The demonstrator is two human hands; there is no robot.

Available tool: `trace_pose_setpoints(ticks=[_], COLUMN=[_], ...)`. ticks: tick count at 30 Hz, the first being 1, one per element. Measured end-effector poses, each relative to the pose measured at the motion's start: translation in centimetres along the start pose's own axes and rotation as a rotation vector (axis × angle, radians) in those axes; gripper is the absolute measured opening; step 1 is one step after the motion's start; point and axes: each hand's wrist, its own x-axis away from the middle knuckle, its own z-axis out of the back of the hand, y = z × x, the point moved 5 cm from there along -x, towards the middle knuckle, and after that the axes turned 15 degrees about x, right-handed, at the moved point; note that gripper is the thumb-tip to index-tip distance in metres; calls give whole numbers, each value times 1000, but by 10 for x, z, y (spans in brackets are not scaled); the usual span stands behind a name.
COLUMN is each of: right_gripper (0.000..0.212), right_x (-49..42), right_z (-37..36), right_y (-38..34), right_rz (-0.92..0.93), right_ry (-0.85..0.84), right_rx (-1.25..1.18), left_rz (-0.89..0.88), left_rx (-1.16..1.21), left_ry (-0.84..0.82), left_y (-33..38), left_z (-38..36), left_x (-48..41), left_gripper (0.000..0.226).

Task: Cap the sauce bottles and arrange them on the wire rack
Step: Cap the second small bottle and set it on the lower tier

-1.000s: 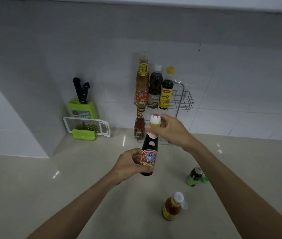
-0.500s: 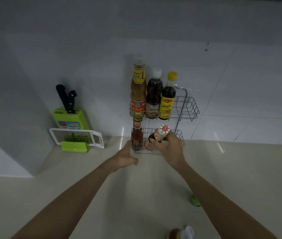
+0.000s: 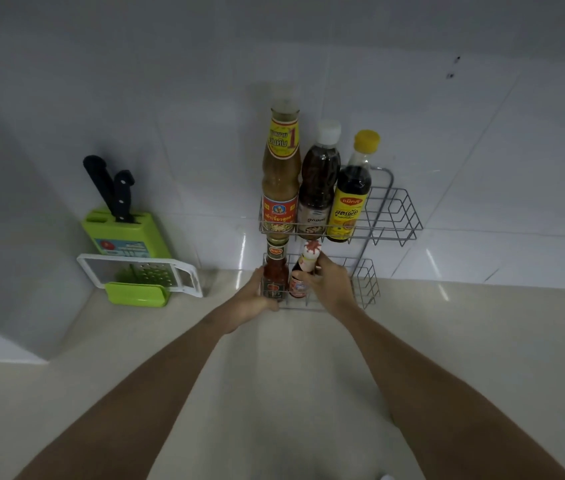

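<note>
A two-tier wire rack (image 3: 397,216) stands against the tiled wall. Its upper tier holds a tall tan sauce bottle (image 3: 280,174), a dark bottle with a white cap (image 3: 318,181) and a dark bottle with a yellow cap (image 3: 350,195). On the lower tier a red chili sauce bottle (image 3: 275,271) stands at the left. My right hand (image 3: 329,284) grips a dark bottle with a white-and-red cap (image 3: 303,271) just right of it, inside the lower tier. My left hand (image 3: 255,297) rests on the lower tier's front left corner, touching the wire.
A green knife block (image 3: 125,233) with two black-handled knives stands at the left by the wall, with a white grater (image 3: 142,271) on a green holder in front of it. The beige counter (image 3: 482,341) stretches right of the rack.
The capped dark bottle has gone from tilted in front of the rack to nearly upright on the lower tier. My left hand has moved up to the rack's front corner. The view has come closer.
</note>
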Motion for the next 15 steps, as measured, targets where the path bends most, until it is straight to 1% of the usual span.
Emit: trace_pose_setpoints(ticks=[3,8,11,15], right_gripper=[45,45,45,43], right_x=[-9,-13,-14,-15], right_z=[-6,-14,-19,-24], right_y=[1,2,3,7], right_rz=[-24,-53,-73,-92], right_ry=[-58,-104,-120,-191], right_rx=[22,33,24,35], left_rz=[-29,-10,9,-2], left_rx=[44,90,87,48], left_ry=[-21,-45,-60,-87], left_y=[-4,-9,-7,-6], left_z=[-2,-2,-2,-2], left_x=[-1,-4,-4,-4], left_gripper=[95,97,98,100])
